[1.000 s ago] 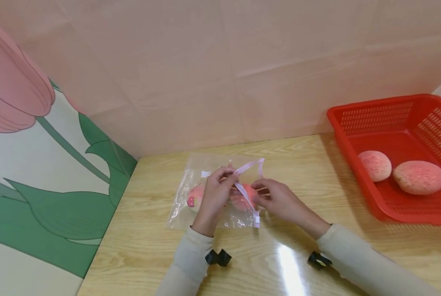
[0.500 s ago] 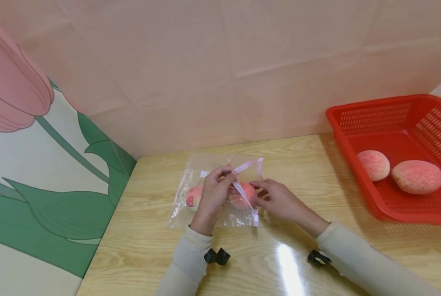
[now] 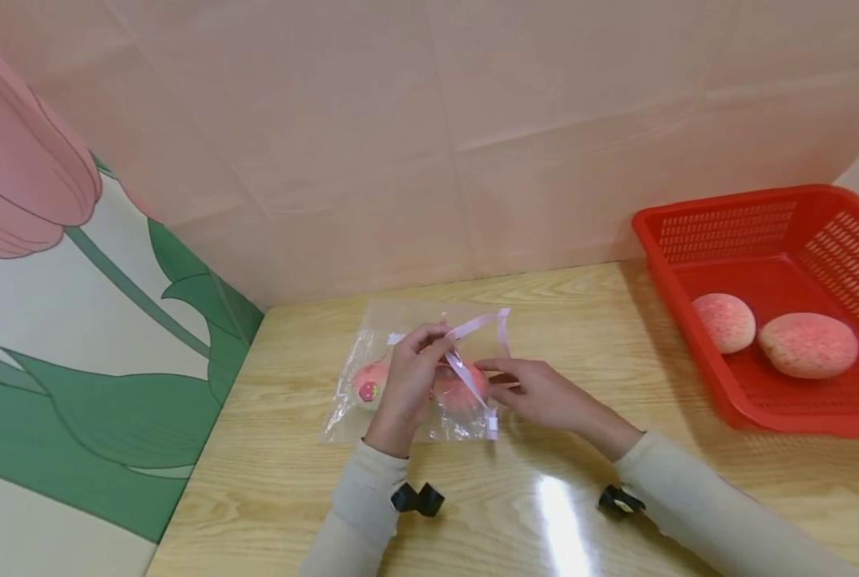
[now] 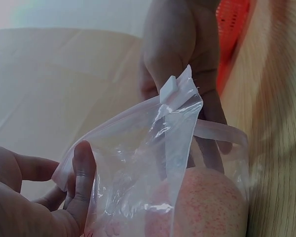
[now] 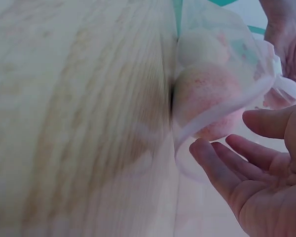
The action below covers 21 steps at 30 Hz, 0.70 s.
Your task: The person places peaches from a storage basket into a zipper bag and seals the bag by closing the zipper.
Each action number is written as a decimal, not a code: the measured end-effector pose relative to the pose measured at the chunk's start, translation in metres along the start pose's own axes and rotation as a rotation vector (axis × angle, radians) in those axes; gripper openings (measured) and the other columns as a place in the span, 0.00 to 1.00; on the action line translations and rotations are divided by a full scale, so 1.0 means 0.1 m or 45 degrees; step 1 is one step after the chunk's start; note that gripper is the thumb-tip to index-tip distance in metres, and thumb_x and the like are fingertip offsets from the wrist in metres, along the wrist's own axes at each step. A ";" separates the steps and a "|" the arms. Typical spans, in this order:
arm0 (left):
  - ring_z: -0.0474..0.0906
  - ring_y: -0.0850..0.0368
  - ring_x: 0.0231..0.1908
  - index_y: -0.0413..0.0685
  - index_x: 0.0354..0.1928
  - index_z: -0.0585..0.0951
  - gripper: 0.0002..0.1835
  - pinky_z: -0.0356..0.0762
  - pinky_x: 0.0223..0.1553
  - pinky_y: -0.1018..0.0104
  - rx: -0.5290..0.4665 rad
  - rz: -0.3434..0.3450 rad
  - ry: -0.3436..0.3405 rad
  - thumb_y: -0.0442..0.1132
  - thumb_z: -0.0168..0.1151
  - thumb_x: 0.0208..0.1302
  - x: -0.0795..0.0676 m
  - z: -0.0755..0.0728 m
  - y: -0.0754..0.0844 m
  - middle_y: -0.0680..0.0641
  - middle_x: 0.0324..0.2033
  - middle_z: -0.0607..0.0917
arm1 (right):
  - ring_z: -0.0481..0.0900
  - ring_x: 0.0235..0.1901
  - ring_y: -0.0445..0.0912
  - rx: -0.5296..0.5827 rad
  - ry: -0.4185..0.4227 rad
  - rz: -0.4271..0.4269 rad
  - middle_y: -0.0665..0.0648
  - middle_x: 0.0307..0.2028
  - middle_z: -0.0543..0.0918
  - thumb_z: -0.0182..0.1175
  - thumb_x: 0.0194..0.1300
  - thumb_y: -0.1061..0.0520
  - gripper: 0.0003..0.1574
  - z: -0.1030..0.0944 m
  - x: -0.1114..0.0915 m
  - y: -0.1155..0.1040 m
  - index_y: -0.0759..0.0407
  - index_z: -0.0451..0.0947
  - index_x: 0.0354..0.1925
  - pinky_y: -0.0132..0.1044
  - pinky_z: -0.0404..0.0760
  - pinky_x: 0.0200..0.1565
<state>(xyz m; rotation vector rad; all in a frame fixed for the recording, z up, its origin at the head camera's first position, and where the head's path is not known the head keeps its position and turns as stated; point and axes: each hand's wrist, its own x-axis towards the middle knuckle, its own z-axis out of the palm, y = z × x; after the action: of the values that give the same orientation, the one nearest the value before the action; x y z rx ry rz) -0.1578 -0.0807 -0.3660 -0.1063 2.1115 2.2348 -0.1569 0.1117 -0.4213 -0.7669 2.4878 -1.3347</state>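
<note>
A clear slider bag (image 3: 393,316) with a pale pink zip strip lies on the table, its mouth spread toward the right. Inside, a pink speckled peach (image 3: 453,395) is near the mouth, and a second pale pink fruit (image 5: 200,47) sits deeper, beyond it. My left hand (image 3: 409,381) pinches the upper edge of the mouth between thumb and fingers. White slider (image 4: 168,90) sits at the strip's near end. My right hand (image 3: 545,393) is at the mouth, its fingers extended and spread, with fingertips right at the peach's outer side.
On the right stands a red plastic basket (image 3: 754,409) with two more peaches, one rounder (image 3: 725,322) and one longer (image 3: 808,345). A pink-covered wall (image 3: 429,160) rises behind the wooden table (image 3: 271,481); a tulip-painted wall (image 3: 134,425) borders its left side.
The peach near the mouth has slid a little left, deeper into the bag. My right fingers have followed it left and straightened. My left hand keeps its pinch on the edge.
</note>
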 end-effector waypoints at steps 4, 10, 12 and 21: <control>0.76 0.62 0.28 0.25 0.48 0.77 0.11 0.80 0.27 0.73 -0.012 -0.001 -0.002 0.29 0.56 0.68 0.00 0.01 0.01 0.49 0.39 0.76 | 0.81 0.58 0.58 -0.013 -0.003 0.034 0.64 0.64 0.76 0.55 0.73 0.60 0.27 -0.07 -0.06 0.02 0.60 0.70 0.68 0.48 0.85 0.54; 0.76 0.62 0.27 0.27 0.47 0.78 0.11 0.81 0.27 0.73 -0.011 -0.007 -0.001 0.29 0.56 0.69 0.00 0.01 0.02 0.50 0.37 0.76 | 0.81 0.58 0.59 -0.026 0.049 0.034 0.63 0.65 0.76 0.56 0.73 0.60 0.25 -0.32 -0.23 -0.01 0.58 0.72 0.66 0.47 0.86 0.53; 0.77 0.62 0.27 0.28 0.47 0.78 0.10 0.81 0.27 0.72 -0.006 -0.005 0.001 0.30 0.57 0.69 0.00 0.02 0.02 0.51 0.33 0.76 | 0.81 0.57 0.57 -0.064 0.083 0.029 0.61 0.64 0.77 0.57 0.73 0.58 0.25 -0.44 -0.30 -0.02 0.57 0.73 0.66 0.46 0.86 0.52; 0.77 0.60 0.29 0.34 0.47 0.80 0.09 0.82 0.28 0.71 0.031 -0.007 0.028 0.33 0.59 0.69 0.00 0.01 0.03 0.51 0.30 0.77 | 0.84 0.52 0.56 -0.249 0.242 0.066 0.61 0.60 0.81 0.60 0.71 0.49 0.25 -1.03 -0.71 -0.06 0.53 0.75 0.64 0.44 0.88 0.46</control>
<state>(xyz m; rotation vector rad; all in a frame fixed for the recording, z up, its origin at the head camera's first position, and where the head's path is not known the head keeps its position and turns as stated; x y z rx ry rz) -0.1579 -0.0796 -0.3628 -0.1354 2.1459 2.2145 -0.1386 0.2203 -0.3619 -0.6357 2.7991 -1.2115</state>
